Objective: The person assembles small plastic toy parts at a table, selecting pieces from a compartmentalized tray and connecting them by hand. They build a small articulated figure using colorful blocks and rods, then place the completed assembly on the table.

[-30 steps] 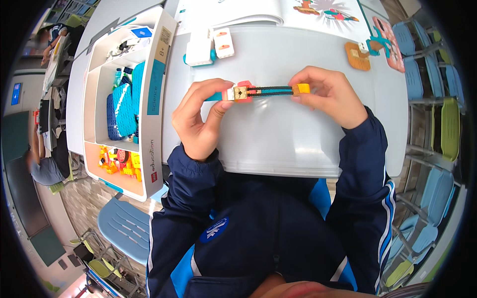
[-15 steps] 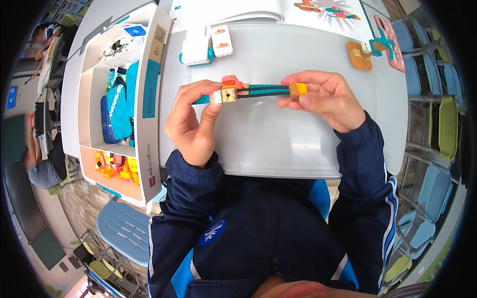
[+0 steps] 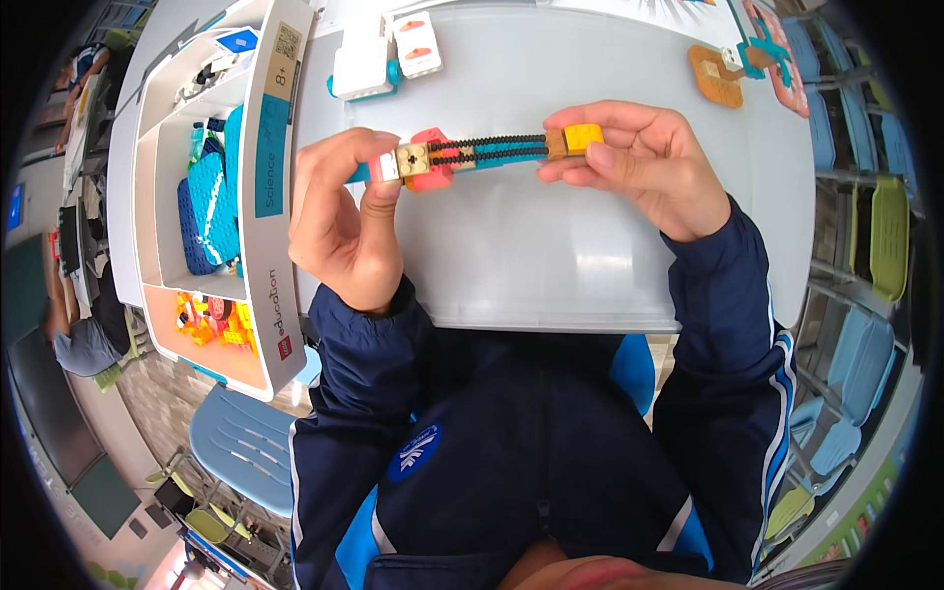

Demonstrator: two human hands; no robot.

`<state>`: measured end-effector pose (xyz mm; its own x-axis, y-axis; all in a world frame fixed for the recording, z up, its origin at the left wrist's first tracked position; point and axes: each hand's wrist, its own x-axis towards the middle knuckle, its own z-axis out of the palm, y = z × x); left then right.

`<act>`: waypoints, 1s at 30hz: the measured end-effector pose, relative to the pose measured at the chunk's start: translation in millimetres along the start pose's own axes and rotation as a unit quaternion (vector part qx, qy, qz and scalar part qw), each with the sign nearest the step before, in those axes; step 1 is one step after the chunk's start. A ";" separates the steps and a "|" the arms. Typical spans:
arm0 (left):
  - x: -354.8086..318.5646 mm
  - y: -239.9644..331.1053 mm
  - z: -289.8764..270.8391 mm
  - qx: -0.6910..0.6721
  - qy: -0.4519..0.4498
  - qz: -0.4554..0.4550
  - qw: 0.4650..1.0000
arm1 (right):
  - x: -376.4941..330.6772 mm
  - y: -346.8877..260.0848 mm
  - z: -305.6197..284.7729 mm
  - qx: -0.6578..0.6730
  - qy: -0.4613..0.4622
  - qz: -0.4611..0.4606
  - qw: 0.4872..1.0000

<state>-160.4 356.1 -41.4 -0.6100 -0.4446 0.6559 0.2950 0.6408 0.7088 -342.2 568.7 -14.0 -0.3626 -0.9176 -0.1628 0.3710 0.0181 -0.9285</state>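
Observation:
Between my two hands, above the table, is a long building-brick model (image 3: 492,150). Two black ribbed tubes run along it over a teal beam, and coral pieces stick out near its left part. My left hand (image 3: 349,216) pinches the end with white and tan bricks, thumb below and fingers above. The other end has brown and yellow bricks, and my right hand (image 3: 644,167) grips it between thumb and fingers. The fingers partly hide both ends.
A partitioned white box (image 3: 273,197) of teal, blue, orange and yellow pieces stands at the left. White brick units (image 3: 362,71) lie beyond my left hand. At the far right are a brown-and-teal assembly (image 3: 716,77) and a pink case (image 3: 787,74). Blue chairs (image 3: 241,447) surround the table.
Both hands have shifted left and slightly away with the model. It has turned a little, so more of its coral pieces show. The view has shifted too.

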 end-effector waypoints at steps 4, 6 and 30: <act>5.4 -1.3 8.5 0.022 0.040 0.037 0.998 | 1.1 2.8 2.1 0.019 -0.005 -0.004 1.000; 4.8 0.2 0.7 0.064 -0.006 0.061 0.996 | 1.8 2.6 3.5 0.045 0.002 -0.009 0.999; 8.2 -1.5 11.9 0.155 -0.058 0.128 0.978 | 7.3 19.0 0.9 -0.099 0.078 0.006 0.992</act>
<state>-174.6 359.0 -40.2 -0.6292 -0.1828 0.7554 0.2233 0.8884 0.4010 -337.0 562.0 -32.5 -0.4921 -0.8450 -0.2092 0.2067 0.1201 -0.9710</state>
